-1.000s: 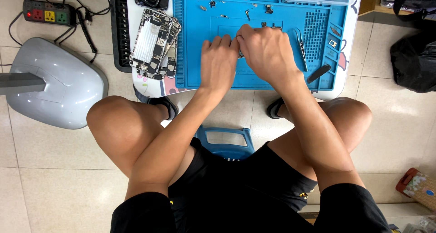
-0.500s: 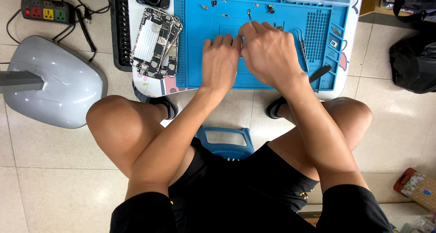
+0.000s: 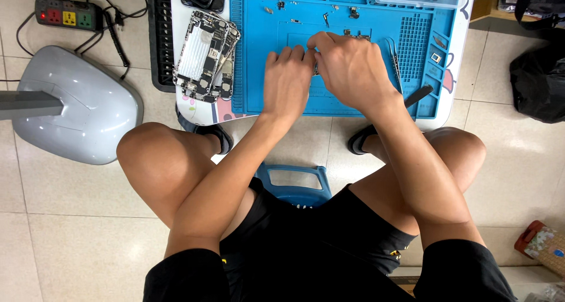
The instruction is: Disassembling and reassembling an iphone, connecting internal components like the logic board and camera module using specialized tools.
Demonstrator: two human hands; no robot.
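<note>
small part, hidden between hands, on blue mat

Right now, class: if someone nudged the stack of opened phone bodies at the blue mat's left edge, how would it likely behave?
The stack of opened phone bodies would probably slide apart rather than move together, since the pieces lie fanned and skewed. Each looks thin, stiff and light. With bare circuitry facing up, they seem fragile. They lie close to the small table's left edge, beside the blue mat, so one could drop.

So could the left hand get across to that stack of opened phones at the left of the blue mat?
Probably yes. The left hand rests on the blue mat, and the stack of opened phones lies just beyond the mat's left edge with nothing between them.
</note>
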